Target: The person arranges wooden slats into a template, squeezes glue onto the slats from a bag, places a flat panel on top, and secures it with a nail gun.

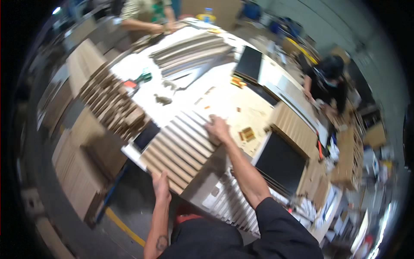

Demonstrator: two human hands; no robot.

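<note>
A slatted wooden panel (177,144), with light strips and dark grooves between them, lies tilted at the near edge of the worktable in front of me. My left hand (160,185) grips its near left corner, thumb on top and the other fingers hidden beneath. My right hand (217,128) is closed over its right edge, towards the far corner. Right of that hand, a small stack of brown wooden pieces (247,134) rests on the pale tabletop (254,113). Slight blur hides the fingertips.
Stacked wooden strips (114,101) and boards (71,172) stand on the left. Long strips (194,52) lie at the far side. Black panels (282,162) are on the right. One person (148,17) works across the table, another (330,82) at the right.
</note>
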